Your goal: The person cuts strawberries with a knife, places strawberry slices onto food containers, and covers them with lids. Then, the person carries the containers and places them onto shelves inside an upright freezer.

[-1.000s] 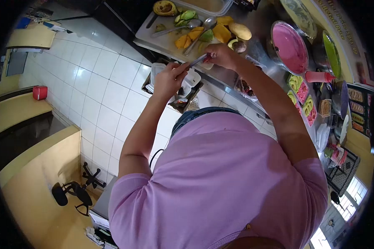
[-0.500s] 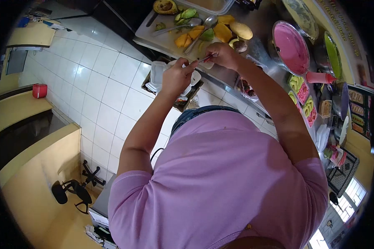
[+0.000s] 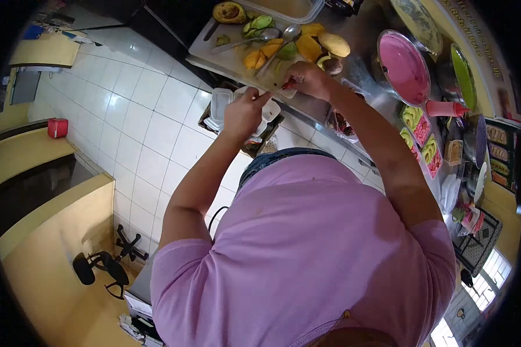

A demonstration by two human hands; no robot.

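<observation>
Above the near edge of the cutting board (image 3: pixel 200 49), my left hand (image 3: pixel 242 115) and my right hand (image 3: pixel 311 80) come close together. Both sets of fingers are pinched around a small thin item with a reddish part (image 3: pixel 287 85) at the right fingertips; its kind is too small to make out. On the board lie orange mango pieces (image 3: pixel 253 59), green peels (image 3: pixel 261 22), a halved avocado (image 3: pixel 230 12) and a spoon (image 3: pixel 292 32). A yellow mango (image 3: pixel 334 44) sits just beyond my right hand.
Below the counter edge stands a crate with white plastic containers (image 3: pixel 220 103). To the right are a bowl of pink cream (image 3: pixel 404 61), a bowl of green cream (image 3: pixel 464 75), a pink squeeze bottle (image 3: pixel 444 108) and filled dessert tubs (image 3: pixel 431 153). An office chair (image 3: pixel 107 263) stands lower left.
My right hand has shifted slightly down and left, and the left hand slightly left. Less of the thin item shows between them; more red shows at the right fingertips.
</observation>
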